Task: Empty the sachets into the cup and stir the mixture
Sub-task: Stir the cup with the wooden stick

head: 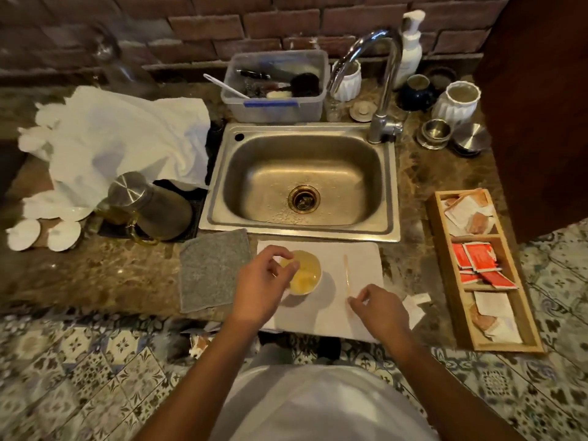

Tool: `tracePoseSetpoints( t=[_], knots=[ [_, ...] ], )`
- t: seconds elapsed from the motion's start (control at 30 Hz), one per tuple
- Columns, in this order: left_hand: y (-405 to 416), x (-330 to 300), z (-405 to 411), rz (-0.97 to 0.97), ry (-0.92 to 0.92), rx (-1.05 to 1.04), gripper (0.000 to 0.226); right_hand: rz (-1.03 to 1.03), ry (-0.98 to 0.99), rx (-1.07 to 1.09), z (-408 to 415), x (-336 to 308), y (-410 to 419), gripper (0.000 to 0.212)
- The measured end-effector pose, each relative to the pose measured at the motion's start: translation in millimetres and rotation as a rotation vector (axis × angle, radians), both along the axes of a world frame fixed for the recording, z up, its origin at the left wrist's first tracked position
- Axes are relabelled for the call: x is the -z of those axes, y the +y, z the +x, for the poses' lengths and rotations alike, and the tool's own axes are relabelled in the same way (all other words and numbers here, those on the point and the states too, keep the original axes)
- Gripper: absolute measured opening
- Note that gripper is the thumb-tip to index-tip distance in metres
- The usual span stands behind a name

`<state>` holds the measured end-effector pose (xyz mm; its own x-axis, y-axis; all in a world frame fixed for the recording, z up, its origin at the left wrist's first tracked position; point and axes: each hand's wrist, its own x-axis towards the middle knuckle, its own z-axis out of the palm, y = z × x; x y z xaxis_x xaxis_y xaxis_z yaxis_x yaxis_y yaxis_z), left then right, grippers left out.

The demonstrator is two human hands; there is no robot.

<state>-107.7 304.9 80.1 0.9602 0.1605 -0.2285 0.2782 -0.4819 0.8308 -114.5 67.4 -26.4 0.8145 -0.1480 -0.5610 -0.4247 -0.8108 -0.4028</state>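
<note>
A person stands at a stone tabletop (pixel 133 275) in front of a steel sink (pixel 302 183), seen from above. On a white cloth (pixel 362 265) just before the sink sits a small cup (pixel 304 275) holding a pale yellow mixture. The left hand (pixel 261 284) is at the cup's left rim, fingers curled around the near side, seemingly steadying it. Whether it fully grips the cup cannot be told.

The right hand (pixel 378 307) lies low on the cloth to the right of the cup, its fingertips pinching the near end of a thin wooden stick (pixel 347 275) that lies flat on the cloth, pointing away toward the sink.

To the far right, a wooden tray (pixel 445 268) holds sachets (pixel 477 259), some red, some white and brown. A torn white wrapper (pixel 416 305) lies just beside the right hand, and another scrap lies at the tabletop's near edge.

Judging from the coloured liquid and the torn wrappers, at least some sachets seem to be emptied already. The stick is not yet in the cup, so stirring appears to be what remains.
</note>
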Motion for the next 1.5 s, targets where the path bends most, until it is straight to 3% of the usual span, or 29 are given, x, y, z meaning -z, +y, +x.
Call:
tracePoseSetpoints(
  t=[0.2, 0.3, 0.63, 0.87, 1.23, 1.5],
  knots=[
    [39, 25, 5, 0.175, 0.126, -0.034, 0.032, -0.130, 0.000, -0.102, 8, 0, 13, 0.027],
    [38, 32, 7, 0.187, 0.194, 0.021, 0.028, -0.158, 0.016, -0.150, 9, -1, 14, 0.027],
    [28, 35, 9, 0.180, 0.160, 0.030, 0.010, -0.178, 0.082, -0.121, 17, -7, 18, 0.032],
    [27, 37, 3, 0.056, 0.175, 0.000, 0.007, -0.162, 0.086, -0.102, 17, -10, 18, 0.030],
    [30, 44, 3, -0.039, 0.171, -0.012, 0.001, 0.101, 0.121, 0.020, 17, -12, -1, 0.016],
    [30, 49, 3, -0.087, 0.176, -0.040, 0.002, 0.284, -0.097, 0.138, 10, -22, -7, 0.006]
  ],
)
